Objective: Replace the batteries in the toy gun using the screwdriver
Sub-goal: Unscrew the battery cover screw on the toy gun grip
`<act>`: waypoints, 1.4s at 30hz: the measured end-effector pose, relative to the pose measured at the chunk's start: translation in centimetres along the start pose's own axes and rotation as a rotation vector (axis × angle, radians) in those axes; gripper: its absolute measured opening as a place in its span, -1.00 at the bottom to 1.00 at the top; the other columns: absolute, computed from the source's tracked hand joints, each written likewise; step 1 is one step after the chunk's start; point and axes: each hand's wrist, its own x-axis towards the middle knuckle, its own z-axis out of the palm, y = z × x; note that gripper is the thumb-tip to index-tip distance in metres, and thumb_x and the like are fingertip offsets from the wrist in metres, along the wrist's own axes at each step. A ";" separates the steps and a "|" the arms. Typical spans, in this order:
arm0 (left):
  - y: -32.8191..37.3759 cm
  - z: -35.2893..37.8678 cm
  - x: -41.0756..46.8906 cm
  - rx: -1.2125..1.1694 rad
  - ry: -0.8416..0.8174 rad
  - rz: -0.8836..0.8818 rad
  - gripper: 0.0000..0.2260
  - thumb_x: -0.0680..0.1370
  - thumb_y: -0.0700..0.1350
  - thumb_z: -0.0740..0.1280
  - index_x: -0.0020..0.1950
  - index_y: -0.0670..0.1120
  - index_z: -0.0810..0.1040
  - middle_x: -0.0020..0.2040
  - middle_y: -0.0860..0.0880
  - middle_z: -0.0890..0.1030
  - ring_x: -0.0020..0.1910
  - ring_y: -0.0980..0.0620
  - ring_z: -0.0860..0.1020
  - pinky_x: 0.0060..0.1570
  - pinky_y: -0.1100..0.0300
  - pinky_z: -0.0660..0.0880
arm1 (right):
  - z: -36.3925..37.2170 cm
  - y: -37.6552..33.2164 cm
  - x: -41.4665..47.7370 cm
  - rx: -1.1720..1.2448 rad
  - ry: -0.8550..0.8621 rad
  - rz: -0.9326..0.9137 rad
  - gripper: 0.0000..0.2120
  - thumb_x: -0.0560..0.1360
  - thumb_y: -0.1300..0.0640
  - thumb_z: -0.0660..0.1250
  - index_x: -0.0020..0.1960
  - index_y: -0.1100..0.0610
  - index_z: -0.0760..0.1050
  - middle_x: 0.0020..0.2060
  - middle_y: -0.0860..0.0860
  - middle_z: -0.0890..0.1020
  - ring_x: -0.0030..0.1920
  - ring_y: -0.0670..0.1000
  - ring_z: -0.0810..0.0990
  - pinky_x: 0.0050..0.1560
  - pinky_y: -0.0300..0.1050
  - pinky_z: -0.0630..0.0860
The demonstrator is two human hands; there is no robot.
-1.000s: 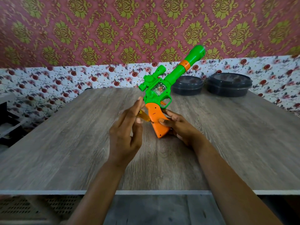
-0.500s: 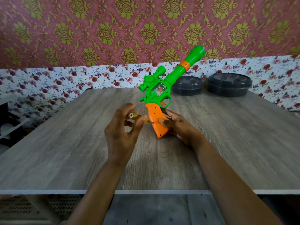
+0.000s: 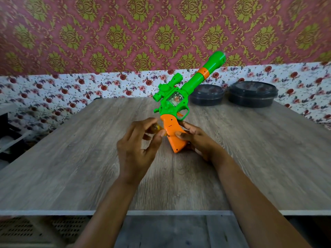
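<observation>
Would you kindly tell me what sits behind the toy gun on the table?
Behind the toy gun, two dark lidded containers stand by the floral wall. Their contents cannot be seen through the lids.

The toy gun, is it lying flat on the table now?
No, the toy gun stands tilted on its orange grip, held by the right hand.

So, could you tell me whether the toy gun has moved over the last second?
No. The toy gun keeps its place: its barrel tip sits at the same wallpaper spot, left of the two black containers, with the right hand gripping its handle.
</observation>
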 end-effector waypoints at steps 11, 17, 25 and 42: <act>0.0 0.1 -0.2 -0.087 0.009 -0.110 -0.80 0.46 -0.13 0.41 0.00 -0.05 0.43 -0.20 -0.08 0.57 -0.27 0.13 0.55 -0.31 0.42 0.47 | 0.1 -0.1 -0.3 -0.009 0.001 -0.016 -0.50 0.55 0.22 0.22 0.46 0.08 0.22 0.09 -0.02 0.59 -0.05 -0.14 0.62 -0.18 -0.26 0.57; 0.2 -0.1 0.1 -0.141 -0.046 -0.048 -0.75 0.55 -0.19 0.21 0.22 -0.10 0.46 0.00 -0.07 0.57 -0.19 0.17 0.61 -0.19 0.38 0.53 | 0.2 -0.3 -0.5 0.007 -0.004 -0.018 -0.52 0.55 0.24 0.21 0.44 0.07 0.25 0.05 -0.07 0.60 -0.07 -0.15 0.62 -0.15 -0.25 0.58; 0.1 -0.1 0.0 -0.065 0.008 -0.056 -0.75 0.52 -0.09 0.34 0.17 -0.09 0.46 -0.06 0.02 0.59 -0.23 0.21 0.58 -0.20 0.46 0.48 | 0.4 -0.5 -0.6 0.000 -0.002 -0.009 -0.52 0.55 0.24 0.21 0.45 0.07 0.24 0.09 -0.02 0.58 -0.03 -0.11 0.60 -0.12 -0.24 0.59; 0.0 0.0 -0.1 -0.194 -0.116 -0.074 -0.61 0.54 -0.24 0.14 0.37 -0.07 0.35 0.18 0.05 0.55 -0.21 0.24 0.63 -0.21 0.29 0.59 | 0.3 -0.4 -0.5 0.006 0.004 -0.015 -0.52 0.55 0.22 0.22 0.44 0.07 0.25 0.10 0.01 0.58 -0.03 -0.09 0.59 -0.14 -0.24 0.57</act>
